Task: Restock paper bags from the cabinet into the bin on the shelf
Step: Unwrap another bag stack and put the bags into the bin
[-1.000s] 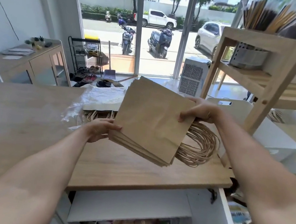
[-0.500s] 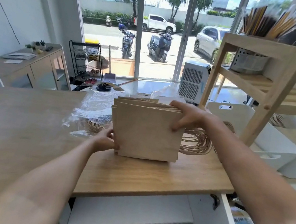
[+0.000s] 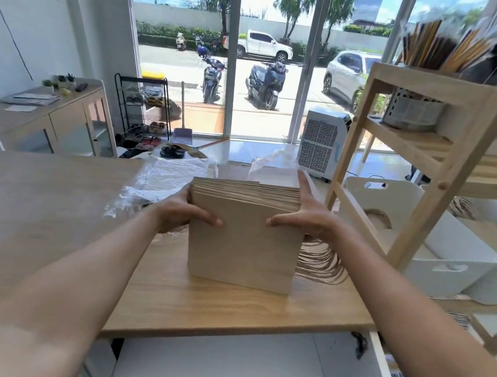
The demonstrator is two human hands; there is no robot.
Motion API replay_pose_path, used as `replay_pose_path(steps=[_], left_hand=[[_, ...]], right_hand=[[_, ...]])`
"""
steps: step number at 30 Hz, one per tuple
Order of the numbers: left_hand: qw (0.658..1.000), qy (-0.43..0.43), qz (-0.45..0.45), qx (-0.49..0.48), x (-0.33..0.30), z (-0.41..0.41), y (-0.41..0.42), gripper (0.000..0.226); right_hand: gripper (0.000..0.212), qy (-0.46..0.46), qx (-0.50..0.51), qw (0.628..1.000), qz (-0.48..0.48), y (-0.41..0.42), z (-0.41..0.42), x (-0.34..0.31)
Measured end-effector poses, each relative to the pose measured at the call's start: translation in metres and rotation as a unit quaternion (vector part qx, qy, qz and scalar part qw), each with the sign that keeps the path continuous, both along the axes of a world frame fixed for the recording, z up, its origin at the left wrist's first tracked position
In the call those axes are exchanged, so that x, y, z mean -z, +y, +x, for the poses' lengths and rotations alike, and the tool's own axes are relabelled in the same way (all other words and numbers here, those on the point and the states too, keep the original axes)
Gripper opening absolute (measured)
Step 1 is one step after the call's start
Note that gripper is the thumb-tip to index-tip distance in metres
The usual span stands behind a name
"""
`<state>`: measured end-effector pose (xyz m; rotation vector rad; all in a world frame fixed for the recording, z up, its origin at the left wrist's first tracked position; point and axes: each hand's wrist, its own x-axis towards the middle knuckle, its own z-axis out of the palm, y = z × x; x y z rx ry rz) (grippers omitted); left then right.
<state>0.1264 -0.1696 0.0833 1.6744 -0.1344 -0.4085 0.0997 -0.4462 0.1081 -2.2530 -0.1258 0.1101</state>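
Both hands' grip (image 3: pixel 247 217) squeezing upright paper bags (image 3: pixel 243 245) on table (image 3: pixel 44 206); could fan, handles (image 3: pixel 322 259) snagging.

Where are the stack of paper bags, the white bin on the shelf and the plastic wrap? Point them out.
stack of paper bags (image 3: pixel 242 252), head view, on the front bag's flat face.
white bin (image 3: pixel 457 252), head view, on its near wall.
plastic wrap (image 3: pixel 165 176), head view, on its crumpled middle.

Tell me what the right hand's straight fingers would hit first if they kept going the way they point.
Probably the crinkled plastic wrap beyond the stack of paper bags; the right hand points away across the table, though depth is unclear.
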Motion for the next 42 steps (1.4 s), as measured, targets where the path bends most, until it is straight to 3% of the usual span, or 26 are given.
replay_pose_path(steps=[2, 4, 8, 13, 16, 20, 23, 27, 31, 35, 38, 42], left_hand=[[1.000, -0.001, -0.005, 0.008, 0.001, -0.002, -0.005, 0.088], [1.000, -0.005, -0.003, 0.003, 0.001, -0.005, -0.007, 0.079], [1.000, 0.005, 0.023, 0.002, -0.006, -0.002, -0.002, 0.089], [0.978, -0.045, 0.206, 0.003, -0.038, 0.008, 0.005, 0.082], [0.940, -0.099, 0.323, 0.038, -0.055, 0.014, 0.001, 0.086], [0.840, -0.150, 0.513, 0.096, -0.073, 0.011, -0.020, 0.066], [0.783, -0.142, 0.593, 0.123, -0.075, 0.002, -0.039, 0.070], [0.798, -0.176, 0.559, 0.138, -0.064, -0.004, -0.058, 0.082], [0.795, -0.204, 0.556, 0.131, -0.061, -0.008, -0.062, 0.075], [0.786, -0.194, 0.568, 0.148, -0.059, -0.009, -0.061, 0.065], [0.786, -0.186, 0.571, 0.148, -0.058, -0.010, -0.061, 0.063], [0.777, -0.185, 0.585, 0.141, -0.057, -0.012, -0.063, 0.063]], right_hand=[[0.126, 0.015, 0.028, 0.993, 0.111, 0.006, -0.002, 0.007], [0.124, 0.019, 0.032, 0.990, 0.137, 0.009, -0.001, 0.010], [0.122, 0.022, -0.003, 0.998, 0.063, 0.003, -0.002, 0.006], [0.116, 0.046, -0.055, 0.990, -0.122, -0.007, -0.003, -0.007], [0.103, 0.039, -0.051, 0.988, -0.137, -0.009, -0.005, -0.010], [0.092, 0.027, -0.060, 0.988, -0.136, -0.009, -0.009, -0.008], [0.090, 0.027, -0.076, 0.987, -0.142, -0.008, -0.010, -0.008], [0.085, -0.011, -0.095, 0.977, -0.190, -0.007, -0.012, -0.007], [0.082, 0.090, -0.119, 0.981, -0.124, -0.014, -0.014, -0.020], [0.048, 0.158, -0.162, 0.972, -0.068, -0.029, -0.004, -0.041], [0.041, 0.195, -0.177, 0.959, -0.105, -0.024, 0.009, -0.044], [0.009, 0.244, -0.214, 0.937, -0.126, -0.016, 0.024, -0.043]])
